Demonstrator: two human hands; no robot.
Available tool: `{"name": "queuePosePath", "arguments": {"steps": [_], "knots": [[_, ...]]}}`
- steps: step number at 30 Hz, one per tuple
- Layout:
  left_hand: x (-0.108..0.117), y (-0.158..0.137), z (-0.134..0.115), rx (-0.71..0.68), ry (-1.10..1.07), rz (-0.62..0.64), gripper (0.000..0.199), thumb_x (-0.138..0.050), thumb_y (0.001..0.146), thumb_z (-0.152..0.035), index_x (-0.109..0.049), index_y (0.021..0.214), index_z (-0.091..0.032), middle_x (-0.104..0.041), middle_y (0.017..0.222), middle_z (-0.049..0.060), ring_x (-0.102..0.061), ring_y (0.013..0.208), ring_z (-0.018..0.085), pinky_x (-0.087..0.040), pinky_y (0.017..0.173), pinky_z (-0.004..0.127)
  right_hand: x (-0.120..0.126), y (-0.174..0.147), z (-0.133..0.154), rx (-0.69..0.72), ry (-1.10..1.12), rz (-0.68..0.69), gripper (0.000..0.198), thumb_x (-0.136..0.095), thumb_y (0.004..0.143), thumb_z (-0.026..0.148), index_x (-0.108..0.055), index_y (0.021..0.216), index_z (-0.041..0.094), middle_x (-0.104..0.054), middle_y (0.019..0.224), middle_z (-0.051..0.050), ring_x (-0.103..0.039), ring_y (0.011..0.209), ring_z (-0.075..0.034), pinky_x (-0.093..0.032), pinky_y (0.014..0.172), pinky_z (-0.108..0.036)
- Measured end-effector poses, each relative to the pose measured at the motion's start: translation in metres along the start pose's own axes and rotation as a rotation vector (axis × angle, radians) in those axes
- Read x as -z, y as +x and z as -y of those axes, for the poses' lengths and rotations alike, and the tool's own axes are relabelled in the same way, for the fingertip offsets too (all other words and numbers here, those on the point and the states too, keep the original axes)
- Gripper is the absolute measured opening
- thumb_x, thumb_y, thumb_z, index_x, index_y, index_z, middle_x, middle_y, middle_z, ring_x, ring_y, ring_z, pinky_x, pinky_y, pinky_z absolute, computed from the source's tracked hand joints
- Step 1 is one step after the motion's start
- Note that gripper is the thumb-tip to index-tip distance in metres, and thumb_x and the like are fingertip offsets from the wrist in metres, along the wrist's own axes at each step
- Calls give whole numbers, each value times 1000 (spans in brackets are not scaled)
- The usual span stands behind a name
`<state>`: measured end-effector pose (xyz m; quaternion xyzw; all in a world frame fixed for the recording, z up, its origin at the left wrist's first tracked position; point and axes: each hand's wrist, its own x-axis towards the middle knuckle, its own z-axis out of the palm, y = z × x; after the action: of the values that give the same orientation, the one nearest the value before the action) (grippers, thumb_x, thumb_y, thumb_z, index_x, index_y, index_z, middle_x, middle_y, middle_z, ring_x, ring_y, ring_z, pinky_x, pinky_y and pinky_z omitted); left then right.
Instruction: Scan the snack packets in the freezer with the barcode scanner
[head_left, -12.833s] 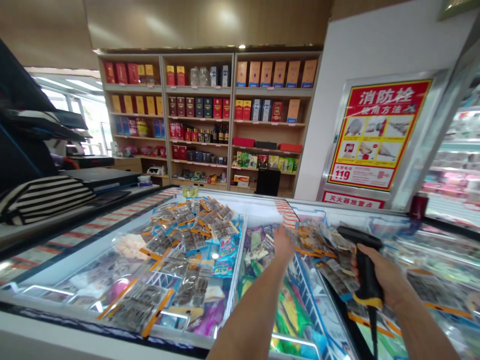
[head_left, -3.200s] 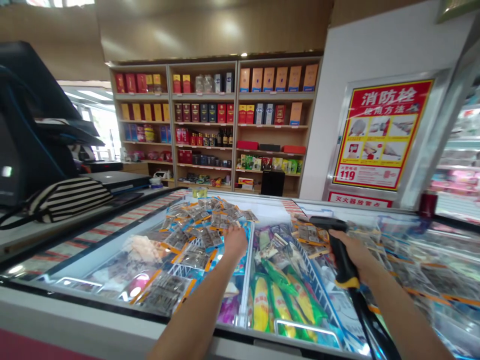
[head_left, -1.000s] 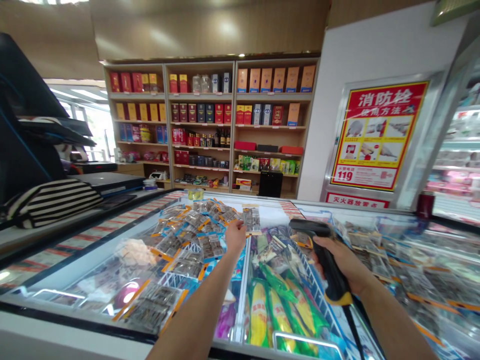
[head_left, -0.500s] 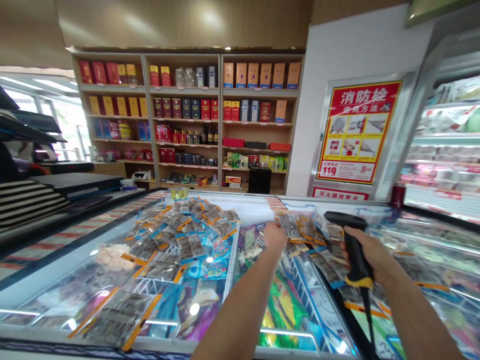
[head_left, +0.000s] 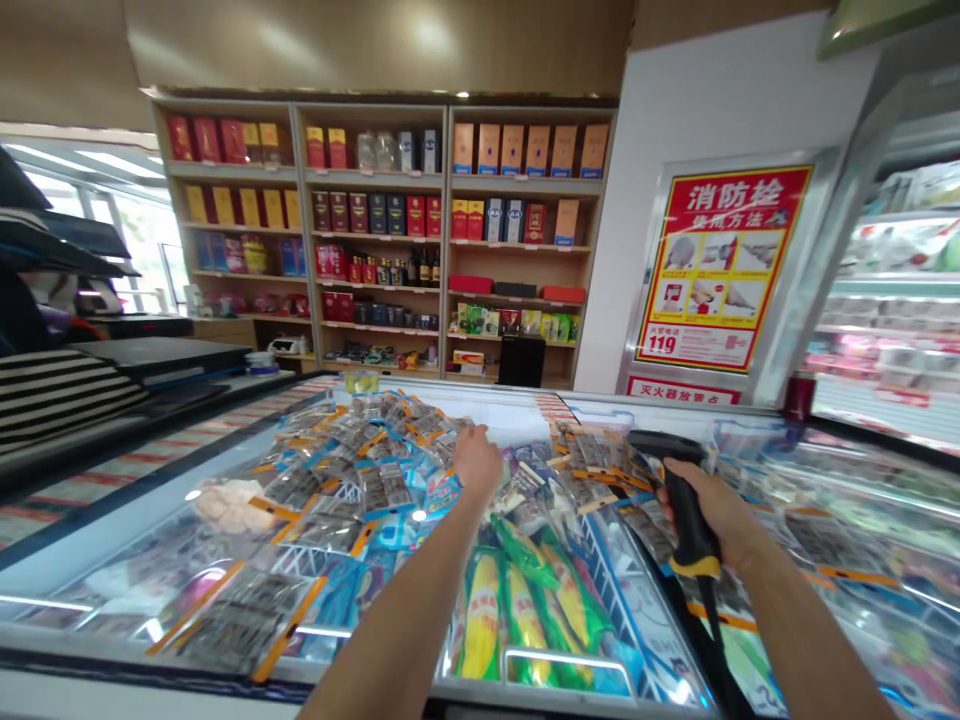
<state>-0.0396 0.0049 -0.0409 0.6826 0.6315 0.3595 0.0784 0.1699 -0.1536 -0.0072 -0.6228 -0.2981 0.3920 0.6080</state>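
My left hand (head_left: 478, 460) reaches over the freezer's middle, at the right edge of a heap of clear packets (head_left: 330, 525) with orange and blue edges. Its fingertips point away from me and are mostly hidden, so I cannot tell whether it grips a packet. My right hand (head_left: 716, 505) is wrapped round the handle of a black and yellow barcode scanner (head_left: 690, 510), whose cable hangs down toward me. Similar packets (head_left: 592, 455) lie just left of the scanner's head. Green bags with yellow corn-shaped contents (head_left: 525, 600) lie between my forearms.
A single packet (head_left: 240, 615) lies on the freezer's near left glass. White wire baskets (head_left: 607, 580) divide the goods. Boxed bottles fill shelves (head_left: 375, 180) behind. A red poster (head_left: 724, 265) hangs on the wall, and a striped cloth (head_left: 64, 400) is at left.
My left hand has moved left, from beside the right-hand packets to the edge of the larger heap, uncovering more green bags. My right hand and the scanner have shifted slightly left in view.
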Motion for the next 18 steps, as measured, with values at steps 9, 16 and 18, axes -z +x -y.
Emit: {"name": "queuePosePath", "arguments": {"steps": [9,16,18], "knots": [[14,6,59,84,188,88,49,-51,71,-34,-41,115,-15,-45,119,17,-39,112,29,-30,89,41,-66,-8,15,-22,-27,183,20,-50,72,35,-50,67,16,-52,42,2,-46,32,-11,-38,30,-22],[14,19,61,167,-250,157,64,-57,61,-10,-35,121,-14,-58,103,10,-53,95,19,-42,71,22,-101,-18,0,-93,-6,309,22,-50,73,37,-48,66,16,-51,43,2,-45,32,-9,-37,29,-20],[14,22,62,298,-542,158,58,-58,60,-11,-42,115,-16,-62,91,7,-58,81,18,-42,61,22,-102,-21,-6,-127,-20,310,22,-49,73,36,-48,66,16,-50,42,2,-44,31,-9,-37,29,-20]]}}
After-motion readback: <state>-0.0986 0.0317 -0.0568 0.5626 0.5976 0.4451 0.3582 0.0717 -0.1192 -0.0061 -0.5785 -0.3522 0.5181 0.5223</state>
